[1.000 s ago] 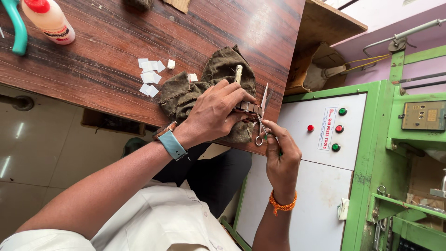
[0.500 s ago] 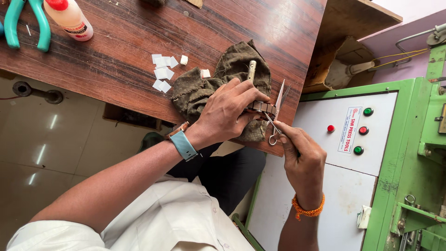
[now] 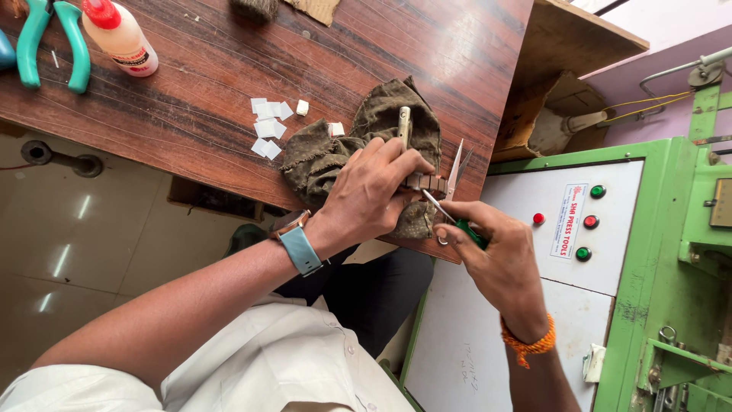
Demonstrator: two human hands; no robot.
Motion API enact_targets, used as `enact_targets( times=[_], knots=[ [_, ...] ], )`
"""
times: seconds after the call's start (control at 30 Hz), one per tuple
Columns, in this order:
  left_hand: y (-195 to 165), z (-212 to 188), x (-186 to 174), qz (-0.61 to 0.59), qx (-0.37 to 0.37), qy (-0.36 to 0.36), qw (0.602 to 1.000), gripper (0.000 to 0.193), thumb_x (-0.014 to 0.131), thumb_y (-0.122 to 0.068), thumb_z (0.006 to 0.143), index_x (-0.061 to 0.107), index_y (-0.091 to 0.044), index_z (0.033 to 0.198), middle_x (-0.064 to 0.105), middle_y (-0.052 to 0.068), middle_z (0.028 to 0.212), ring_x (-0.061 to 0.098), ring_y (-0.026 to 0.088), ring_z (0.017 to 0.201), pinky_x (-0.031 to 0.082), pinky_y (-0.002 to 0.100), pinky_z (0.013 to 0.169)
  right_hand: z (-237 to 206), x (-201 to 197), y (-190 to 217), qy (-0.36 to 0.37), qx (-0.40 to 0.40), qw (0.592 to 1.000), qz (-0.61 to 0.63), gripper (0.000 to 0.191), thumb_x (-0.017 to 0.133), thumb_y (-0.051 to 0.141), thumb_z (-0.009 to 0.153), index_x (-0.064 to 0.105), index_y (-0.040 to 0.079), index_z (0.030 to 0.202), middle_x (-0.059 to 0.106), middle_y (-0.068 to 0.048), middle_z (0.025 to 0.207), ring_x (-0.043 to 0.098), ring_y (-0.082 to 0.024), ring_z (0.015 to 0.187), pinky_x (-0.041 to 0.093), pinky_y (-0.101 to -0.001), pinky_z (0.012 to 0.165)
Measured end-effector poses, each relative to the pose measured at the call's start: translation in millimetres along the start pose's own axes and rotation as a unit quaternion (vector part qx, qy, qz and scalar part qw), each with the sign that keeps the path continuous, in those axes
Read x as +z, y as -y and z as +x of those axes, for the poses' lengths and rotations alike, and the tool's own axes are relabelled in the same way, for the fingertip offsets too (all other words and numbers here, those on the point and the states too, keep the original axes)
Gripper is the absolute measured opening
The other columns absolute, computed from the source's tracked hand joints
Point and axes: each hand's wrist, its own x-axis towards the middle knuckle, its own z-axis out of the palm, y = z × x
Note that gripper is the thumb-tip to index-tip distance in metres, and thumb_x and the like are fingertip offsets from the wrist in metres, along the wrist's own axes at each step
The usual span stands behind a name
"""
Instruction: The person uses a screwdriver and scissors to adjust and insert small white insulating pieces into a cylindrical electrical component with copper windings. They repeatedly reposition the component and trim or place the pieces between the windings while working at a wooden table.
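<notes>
A small brown ribbed strap piece (image 3: 427, 183) sits pinched in the fingers of the left hand (image 3: 374, 194), pressed against the olive-brown cloth (image 3: 335, 152) that lies bunched under that hand at the near edge of the wooden table (image 3: 381, 46). The right hand (image 3: 496, 255) is closed around a thin pair of scissors (image 3: 452, 179) with a green grip, the blades parted a little and angled up just beside the strap piece, almost touching it. The step in hand looks like trimming or picking at the end of the strap; the next move would seem to call for a steady left pinch and a fine, short close of the blades right at the strap's edge, without catching the cloth. A pale slim metal bar (image 3: 403, 123) pokes up from the cloth just beyond the left fingers. Counting outward: one strap piece, one pair of scissors, one cloth, one metal bar. To the left of the left hand lie roughly eight small white paper squares (image 3: 267, 126), most in a loose cluster and two lying apart nearer the cloth. Well off to the far left stand one glue bottle (image 3: 118, 34) with a red cap and one pair of teal-handled pliers (image 3: 53, 38). Past the right hand is a green machine cabinet (image 3: 656, 252) with four round buttons (image 3: 591, 221), two red and two green.
</notes>
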Motion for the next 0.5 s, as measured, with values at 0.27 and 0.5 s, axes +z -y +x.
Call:
enact_targets(
  times=[0.27,0.5],
  knots=[
    [8.7,5.6,-4.2,-0.021,0.036,0.052,0.998,0.034,0.078,-0.011,0.082,0.063,-0.016,0.113,0.055,0.004,0.1,0.055,0.027,0.099,0.046,0.044,0.087,6.9,-9.3,-13.1,-0.006,-0.066,0.997,-0.035,0.029,0.083,0.01,0.082,0.077,0.005,0.11,0.079,-0.005,0.085,0.071,-0.006,0.072,0.055,-0.0236,0.06],
    [25.5,8.4,-5.9,-0.067,0.091,0.13,0.985,0.037,0.08,-0.013,0.081,0.064,-0.018,0.114,0.056,0.002,0.106,0.056,0.025,0.106,0.046,0.042,0.093,26.0,-28.4,-35.0,0.066,-0.21,0.973,-0.073,0.025,0.084,0.005,0.08,0.076,0.003,0.103,0.076,-0.006,0.088,0.071,-0.01,0.075,0.056,-0.0242,0.064]
  ],
)
